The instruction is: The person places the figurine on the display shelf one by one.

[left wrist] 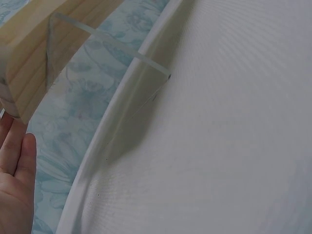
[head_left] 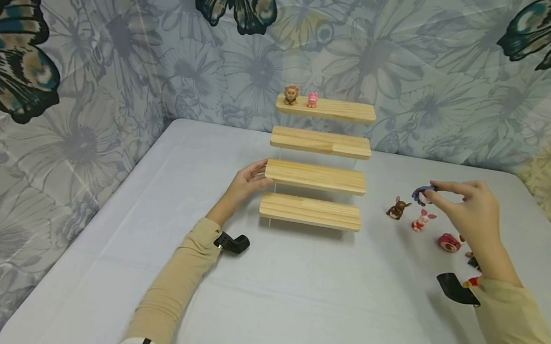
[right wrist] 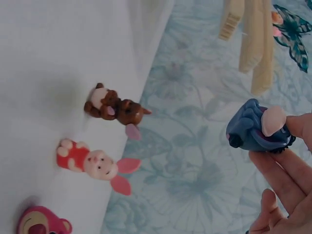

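My right hand (head_left: 475,216) pinches a small blue figurine (head_left: 421,195) between thumb and fingers, above the right part of the table. In the right wrist view this blue figurine (right wrist: 256,127) shows a pale patch and a dark tip. My left hand (head_left: 248,181) touches the left end of a four-tier wooden display shelf (head_left: 315,177), its fingers fairly straight in the left wrist view. Near the right hand, a brown figurine (head_left: 396,208) and a pink piglet figurine (head_left: 421,220) stand on the table. A lion-like figurine (head_left: 290,94) and a pink figurine (head_left: 312,99) stand on the top tier.
Closer to me on the right sit a red-pink bear figurine (head_left: 448,242), a dark figurine (head_left: 473,261) and a red-yellow one (head_left: 472,282), the last two partly hidden by the right arm. A white cloth covers the table (head_left: 303,296); patterned fabric (head_left: 366,53) hangs behind.
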A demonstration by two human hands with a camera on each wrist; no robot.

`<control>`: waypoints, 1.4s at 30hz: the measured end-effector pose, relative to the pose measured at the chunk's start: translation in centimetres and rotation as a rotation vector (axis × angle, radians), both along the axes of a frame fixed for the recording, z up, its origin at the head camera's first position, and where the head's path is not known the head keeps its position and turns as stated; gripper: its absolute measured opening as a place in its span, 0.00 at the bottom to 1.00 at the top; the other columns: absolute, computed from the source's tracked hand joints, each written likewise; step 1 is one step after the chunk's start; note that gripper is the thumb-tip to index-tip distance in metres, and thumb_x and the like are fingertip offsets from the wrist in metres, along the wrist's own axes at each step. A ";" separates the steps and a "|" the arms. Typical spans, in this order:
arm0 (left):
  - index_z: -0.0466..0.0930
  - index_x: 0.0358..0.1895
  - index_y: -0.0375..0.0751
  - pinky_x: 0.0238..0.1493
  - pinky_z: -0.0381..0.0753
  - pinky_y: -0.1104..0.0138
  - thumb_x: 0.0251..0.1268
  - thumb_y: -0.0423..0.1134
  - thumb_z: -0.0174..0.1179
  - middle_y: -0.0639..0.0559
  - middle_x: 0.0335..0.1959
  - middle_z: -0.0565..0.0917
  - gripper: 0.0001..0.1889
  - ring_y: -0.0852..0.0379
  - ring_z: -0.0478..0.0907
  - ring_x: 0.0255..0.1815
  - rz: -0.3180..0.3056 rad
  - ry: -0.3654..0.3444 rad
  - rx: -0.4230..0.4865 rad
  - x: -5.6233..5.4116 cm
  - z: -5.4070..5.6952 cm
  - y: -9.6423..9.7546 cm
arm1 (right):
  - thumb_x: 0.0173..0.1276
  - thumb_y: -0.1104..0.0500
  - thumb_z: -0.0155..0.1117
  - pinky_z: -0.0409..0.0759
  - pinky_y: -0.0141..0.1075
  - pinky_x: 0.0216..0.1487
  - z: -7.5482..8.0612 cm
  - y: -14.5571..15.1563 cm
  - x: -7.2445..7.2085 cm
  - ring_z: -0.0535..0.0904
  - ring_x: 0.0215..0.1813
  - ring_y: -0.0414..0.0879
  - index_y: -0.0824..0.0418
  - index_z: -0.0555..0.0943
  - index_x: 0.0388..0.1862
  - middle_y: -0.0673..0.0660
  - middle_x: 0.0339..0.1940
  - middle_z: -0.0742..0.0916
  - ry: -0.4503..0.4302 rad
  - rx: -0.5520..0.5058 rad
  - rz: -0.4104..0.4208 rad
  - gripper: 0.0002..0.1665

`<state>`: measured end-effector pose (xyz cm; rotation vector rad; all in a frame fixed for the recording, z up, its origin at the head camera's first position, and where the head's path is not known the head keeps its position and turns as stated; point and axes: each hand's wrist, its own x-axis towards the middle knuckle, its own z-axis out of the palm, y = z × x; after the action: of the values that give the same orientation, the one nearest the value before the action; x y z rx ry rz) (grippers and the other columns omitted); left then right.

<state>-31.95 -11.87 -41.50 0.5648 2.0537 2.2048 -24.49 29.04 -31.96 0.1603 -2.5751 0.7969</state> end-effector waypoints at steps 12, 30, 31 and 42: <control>0.55 0.65 0.30 0.57 0.65 0.63 0.60 0.31 0.55 0.35 0.60 0.63 0.30 0.43 0.62 0.59 -0.014 -0.002 -0.022 1.7 2.3 0.2 | 0.56 0.58 0.66 0.55 0.38 0.26 1.7 -1.6 -1.4 0.60 0.32 0.49 0.68 0.82 0.42 0.65 0.32 0.74 0.063 0.040 0.035 0.18; 0.58 0.66 0.36 0.56 0.66 0.64 0.59 0.33 0.58 0.42 0.59 0.67 0.30 0.48 0.66 0.58 -0.018 -0.013 0.018 0.0 0.1 0.0 | 0.54 0.61 0.66 0.58 0.35 0.29 2.6 -4.6 -3.6 0.65 0.32 0.55 0.69 0.83 0.39 0.69 0.28 0.80 0.285 0.003 0.047 0.15; 0.58 0.66 0.37 0.56 0.66 0.64 0.59 0.34 0.58 0.43 0.59 0.67 0.31 0.49 0.66 0.57 -0.014 -0.014 0.013 -0.1 0.0 0.0 | 0.54 0.61 0.66 0.59 0.35 0.31 2.7 -4.9 -3.8 0.66 0.32 0.55 0.69 0.83 0.39 0.69 0.29 0.79 0.289 0.000 0.054 0.15; 0.57 0.66 0.34 0.56 0.66 0.63 0.60 0.31 0.56 0.39 0.59 0.66 0.30 0.48 0.67 0.56 -0.022 -0.002 0.003 0.5 1.0 0.0 | 0.54 0.62 0.66 0.62 0.39 0.33 4.3 -6.8 -5.4 0.67 0.32 0.56 0.69 0.83 0.38 0.68 0.27 0.81 0.301 0.025 0.142 0.14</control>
<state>-31.41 -11.85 -40.54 0.5824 2.0345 2.1957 -29.88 22.22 -27.69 0.4397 -2.3086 0.7290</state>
